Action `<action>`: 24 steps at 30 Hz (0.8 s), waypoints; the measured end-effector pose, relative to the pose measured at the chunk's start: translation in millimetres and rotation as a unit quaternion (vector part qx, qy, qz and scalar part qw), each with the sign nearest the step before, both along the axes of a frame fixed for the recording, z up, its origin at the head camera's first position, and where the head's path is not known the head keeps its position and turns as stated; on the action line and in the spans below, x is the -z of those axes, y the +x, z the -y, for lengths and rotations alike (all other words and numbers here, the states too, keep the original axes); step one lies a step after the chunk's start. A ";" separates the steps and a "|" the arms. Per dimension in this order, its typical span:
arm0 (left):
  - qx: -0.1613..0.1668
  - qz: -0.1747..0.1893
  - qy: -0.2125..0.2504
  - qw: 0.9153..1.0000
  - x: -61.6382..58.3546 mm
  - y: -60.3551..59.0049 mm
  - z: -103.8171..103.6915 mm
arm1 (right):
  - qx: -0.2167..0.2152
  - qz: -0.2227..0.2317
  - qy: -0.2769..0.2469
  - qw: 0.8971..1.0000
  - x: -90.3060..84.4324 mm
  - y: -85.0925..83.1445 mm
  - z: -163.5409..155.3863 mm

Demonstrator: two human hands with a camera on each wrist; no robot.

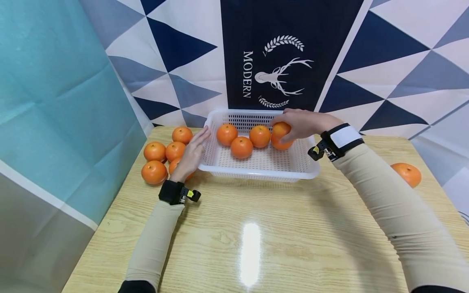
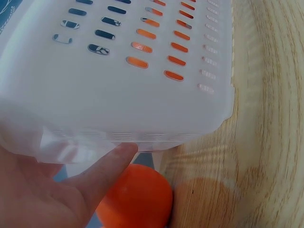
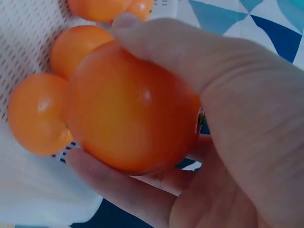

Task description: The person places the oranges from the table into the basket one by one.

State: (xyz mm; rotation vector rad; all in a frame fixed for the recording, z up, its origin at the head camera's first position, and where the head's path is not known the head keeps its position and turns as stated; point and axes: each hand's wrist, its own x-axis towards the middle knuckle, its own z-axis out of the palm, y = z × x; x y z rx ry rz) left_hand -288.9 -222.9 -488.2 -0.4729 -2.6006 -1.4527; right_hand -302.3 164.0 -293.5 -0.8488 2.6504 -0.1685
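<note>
A white slotted basket (image 1: 305,171) stands at the table's far middle with several oranges inside. My right hand (image 1: 293,124) grips one orange (image 1: 280,129) over the basket's far right corner, just above another orange (image 1: 281,143). In the right wrist view the fingers curl round this held orange (image 3: 133,109), with basket oranges (image 3: 38,114) behind it. My left hand (image 1: 196,146) lies with straight fingers against the basket's left wall (image 2: 118,95). An orange (image 2: 137,199) sits under that hand.
Several loose oranges (image 1: 154,151) cluster on the wooden table left of the basket. One more orange (image 1: 406,173) lies near the table's right edge. A teal panel stands on the left, and a patterned cloth hangs behind the basket.
</note>
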 end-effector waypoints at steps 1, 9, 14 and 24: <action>0.001 0.001 0.003 1.000 1.1 -0.7 0.4 | -0.003 0.002 -0.001 1.000 0.0 0.2 1.8; 0.005 0.005 0.015 1.000 5.1 -5.1 3.5 | -0.018 0.009 -0.003 1.000 3.8 -0.4 11.0; 0.001 0.008 0.009 1.000 -1.8 0.6 0.5 | -0.028 0.019 -0.005 0.999 12.1 -3.1 15.7; 0.000 0.008 0.000 1.000 -13.7 10.4 -4.5 | -0.052 0.028 -0.011 0.998 31.0 -4.4 19.4</action>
